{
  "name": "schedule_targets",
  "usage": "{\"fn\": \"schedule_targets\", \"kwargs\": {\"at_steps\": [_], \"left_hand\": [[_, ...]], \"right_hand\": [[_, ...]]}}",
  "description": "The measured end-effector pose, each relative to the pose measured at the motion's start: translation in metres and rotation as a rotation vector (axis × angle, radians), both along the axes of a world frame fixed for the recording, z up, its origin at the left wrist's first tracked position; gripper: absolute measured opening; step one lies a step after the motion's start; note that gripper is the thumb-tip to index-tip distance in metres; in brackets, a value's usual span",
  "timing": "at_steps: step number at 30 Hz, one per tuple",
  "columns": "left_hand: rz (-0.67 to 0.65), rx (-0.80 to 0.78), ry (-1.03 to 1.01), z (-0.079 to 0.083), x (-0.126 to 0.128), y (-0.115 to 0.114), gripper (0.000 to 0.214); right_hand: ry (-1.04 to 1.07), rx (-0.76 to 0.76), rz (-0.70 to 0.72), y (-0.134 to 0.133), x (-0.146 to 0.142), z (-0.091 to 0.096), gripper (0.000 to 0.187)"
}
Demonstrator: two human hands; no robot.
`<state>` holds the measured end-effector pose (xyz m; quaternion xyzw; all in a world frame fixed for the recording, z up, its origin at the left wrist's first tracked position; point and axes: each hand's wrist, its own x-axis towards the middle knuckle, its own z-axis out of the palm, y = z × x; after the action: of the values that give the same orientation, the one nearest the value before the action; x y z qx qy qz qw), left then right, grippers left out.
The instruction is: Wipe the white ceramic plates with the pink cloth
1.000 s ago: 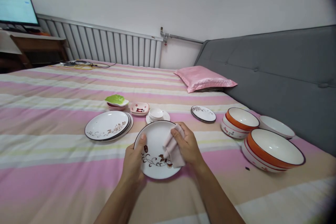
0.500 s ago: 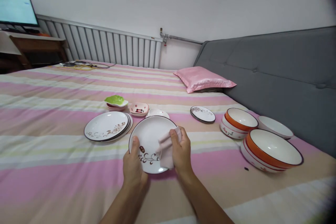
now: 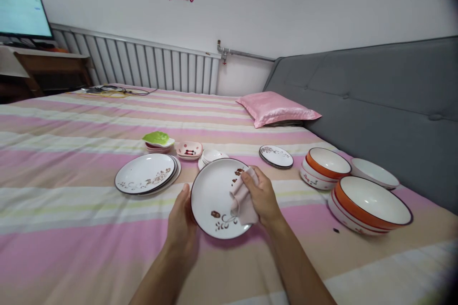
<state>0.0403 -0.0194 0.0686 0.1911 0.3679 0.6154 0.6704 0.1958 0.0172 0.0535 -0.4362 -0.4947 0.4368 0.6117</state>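
A white dark-rimmed plate (image 3: 211, 190) with brown flower patterns is held up, tilted, above the bed. My left hand (image 3: 182, 219) grips its left edge, thumb upright beside the rim and the other fingers hidden behind. A pale pink cloth (image 3: 246, 206) is pinched in my right hand (image 3: 264, 195), closed at the plate's right edge. The cloth lies against the plate's face, covering part of the lower pattern. Just behind the plate stand small white dishes (image 3: 212, 155), partly hidden by it.
Left lie stacked plates (image 3: 143, 171), a green leaf-shaped dish (image 3: 157, 138) and pink dishes (image 3: 189, 148). Small plates (image 3: 276, 155) lie right of centre. Orange-and-white bowls (image 3: 372, 205) and a pale bowl (image 3: 375, 171) stand right. Behind are a pink pillow (image 3: 277, 107) and grey headboard (image 3: 375, 90).
The plate has shifted right and turned, showing more brown pattern at its upper right. My right hand and the cloth have moved right with it; my left thumb has slid off the plate's face.
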Motion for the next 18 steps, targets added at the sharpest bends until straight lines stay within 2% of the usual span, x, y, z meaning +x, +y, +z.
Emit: {"fn": "schedule_targets", "kwargs": {"at_steps": [4, 7, 10, 13, 18], "left_hand": [[-0.235, 0.061, 0.199, -0.005, -0.014, 0.000, 0.045], [-0.290, -0.007, 0.356, -0.008, -0.017, -0.001, 0.049], [-0.252, -0.027, 0.434, -0.010, -0.015, -0.001, 0.048], [-0.205, 0.024, 0.388, -0.015, -0.013, 0.002, 0.045], [-0.035, -0.028, 0.290, -0.022, -0.008, 0.007, 0.039]], "right_hand": [[-0.164, 0.010, 0.235, -0.003, 0.014, 0.008, 0.021], [-0.271, 0.050, 0.355, -0.006, 0.011, 0.010, 0.021], [-0.312, 0.073, 0.366, -0.008, 0.005, 0.011, 0.021], [-0.300, 0.053, 0.317, -0.006, 0.003, 0.010, 0.022], [-0.244, 0.044, 0.176, -0.003, -0.001, 0.003, 0.023]]}}
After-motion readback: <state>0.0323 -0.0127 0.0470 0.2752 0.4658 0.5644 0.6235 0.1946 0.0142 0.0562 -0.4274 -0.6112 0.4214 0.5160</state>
